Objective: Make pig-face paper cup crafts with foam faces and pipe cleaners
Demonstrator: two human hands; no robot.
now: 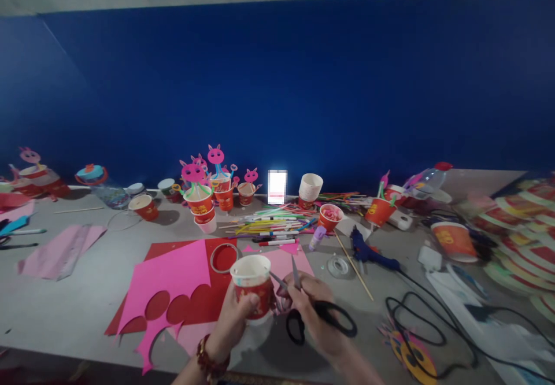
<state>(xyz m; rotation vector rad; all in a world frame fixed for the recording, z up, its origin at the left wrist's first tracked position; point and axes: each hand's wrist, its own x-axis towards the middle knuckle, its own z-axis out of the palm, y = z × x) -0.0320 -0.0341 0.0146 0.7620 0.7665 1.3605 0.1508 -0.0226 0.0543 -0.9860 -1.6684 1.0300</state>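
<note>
My left hand is wrapped round a red paper cup with a white rim, held upright above the table. My right hand holds black-handled scissors, their blades parted and pointing up beside the cup's right side. Whether a blade touches the cup, I cannot tell. Left of the cup, a pink sheet with round cut-outs lies over red paper. Behind the cup is a roll of tape.
Cups with pink paper figures stand at the back. Several markers lie mid-table. A blue glue gun trails its cable on the right, near a wooden stick. Stacked cups crowd the far right, and a water bottle is back left.
</note>
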